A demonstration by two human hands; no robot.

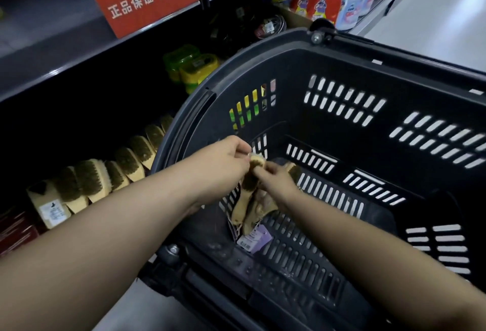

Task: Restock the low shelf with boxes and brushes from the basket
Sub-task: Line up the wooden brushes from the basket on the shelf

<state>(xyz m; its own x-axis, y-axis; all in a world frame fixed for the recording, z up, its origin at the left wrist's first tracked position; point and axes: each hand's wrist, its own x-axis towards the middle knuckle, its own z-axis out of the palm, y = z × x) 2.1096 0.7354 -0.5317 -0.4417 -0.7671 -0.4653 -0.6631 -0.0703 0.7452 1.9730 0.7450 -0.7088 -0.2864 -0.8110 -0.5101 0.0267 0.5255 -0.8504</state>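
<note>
Head view: picking-up step, centre of frame, down inside the basket [200, 99]. Pinching the tip of one brush [257, 161] with left hand [231, 149]; gripping the bunch of brushes [246, 199] just below with right hand [274, 178]. Next, probably: lifting clear over the rim, then swinging left to the low shelf [65, 133] and slotting in beside the row of brushes [100, 180] at lower left. Beware the purple tag [254, 238] snagging on the slats. Elsewhere: orange sign [147, 1] upper left, bottles [318, 1] upper right.
</note>
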